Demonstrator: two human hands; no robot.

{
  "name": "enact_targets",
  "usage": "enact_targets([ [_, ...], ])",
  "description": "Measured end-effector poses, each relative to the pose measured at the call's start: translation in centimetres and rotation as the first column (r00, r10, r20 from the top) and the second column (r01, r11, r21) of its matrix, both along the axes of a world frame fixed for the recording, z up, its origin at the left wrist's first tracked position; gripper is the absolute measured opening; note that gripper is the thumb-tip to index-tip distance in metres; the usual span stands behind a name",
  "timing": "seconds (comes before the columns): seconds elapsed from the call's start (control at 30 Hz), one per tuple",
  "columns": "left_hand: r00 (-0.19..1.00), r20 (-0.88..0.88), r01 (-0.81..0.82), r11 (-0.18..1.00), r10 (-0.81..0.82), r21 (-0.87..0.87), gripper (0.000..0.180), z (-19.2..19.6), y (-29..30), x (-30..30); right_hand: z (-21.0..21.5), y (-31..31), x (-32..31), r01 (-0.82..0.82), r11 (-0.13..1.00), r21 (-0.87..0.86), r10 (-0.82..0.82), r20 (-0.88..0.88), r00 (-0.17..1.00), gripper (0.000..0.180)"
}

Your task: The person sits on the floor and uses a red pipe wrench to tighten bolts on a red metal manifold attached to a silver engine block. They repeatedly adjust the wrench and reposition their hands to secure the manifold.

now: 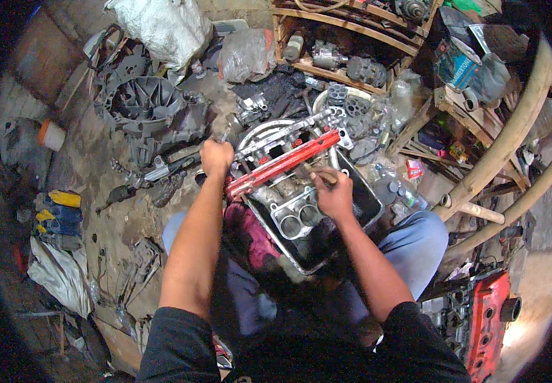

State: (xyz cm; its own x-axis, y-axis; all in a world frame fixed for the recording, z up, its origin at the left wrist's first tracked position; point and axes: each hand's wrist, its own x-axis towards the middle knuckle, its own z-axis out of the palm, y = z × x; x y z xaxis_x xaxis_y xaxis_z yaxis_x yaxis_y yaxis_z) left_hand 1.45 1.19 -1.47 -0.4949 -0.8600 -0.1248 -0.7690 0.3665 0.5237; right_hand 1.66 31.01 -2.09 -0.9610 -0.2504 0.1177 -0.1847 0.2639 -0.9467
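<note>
A long engine part with a red bar (pixel 285 163) and silver metal rails lies slantwise across a black, pale-rimmed tray (pixel 365 217) between my knees. My left hand (pixel 217 157) is closed at the part's left end, its fingers partly hidden. Over the tray, my right hand (pixel 335 195) is wrapped around a short brown-handled tool, perhaps a brush (pixel 322 175), whose working end meets the part just under the red bar. Nearer me in the tray rests a silver metal piece with two round openings (pixel 299 220). A pink cloth (pixel 253 236) lies by the tray's left side.
A large gearbox housing (pixel 142 105) stands at far left, below a white sack (pixel 161 29). Behind the tray is a wooden shelf (pixel 346 32) with metal parts. Curved wooden poles (pixel 499 147) bound the right; a red engine cover (pixel 488 325) sits at lower right. Tools (pixel 138 274) litter the left floor.
</note>
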Motion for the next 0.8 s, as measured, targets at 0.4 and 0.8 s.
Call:
enact_targets([
  [0.4, 0.999, 0.027, -0.036, 0.999, 0.037, -0.029, 0.043, -0.1, -0.3, 0.1, 0.9, -0.6, 0.3, 0.05, 0.994, 0.095, -0.042, -0.088, 0.995, 0.018],
  [0.8, 0.987, -0.074, 0.14, 0.99, -0.141, -0.028, 0.04, -1.5, -1.2, 0.2, -0.3, 0.4, -0.3, 0.154, 0.981, 0.115, -0.136, -0.148, 0.98, 0.015],
])
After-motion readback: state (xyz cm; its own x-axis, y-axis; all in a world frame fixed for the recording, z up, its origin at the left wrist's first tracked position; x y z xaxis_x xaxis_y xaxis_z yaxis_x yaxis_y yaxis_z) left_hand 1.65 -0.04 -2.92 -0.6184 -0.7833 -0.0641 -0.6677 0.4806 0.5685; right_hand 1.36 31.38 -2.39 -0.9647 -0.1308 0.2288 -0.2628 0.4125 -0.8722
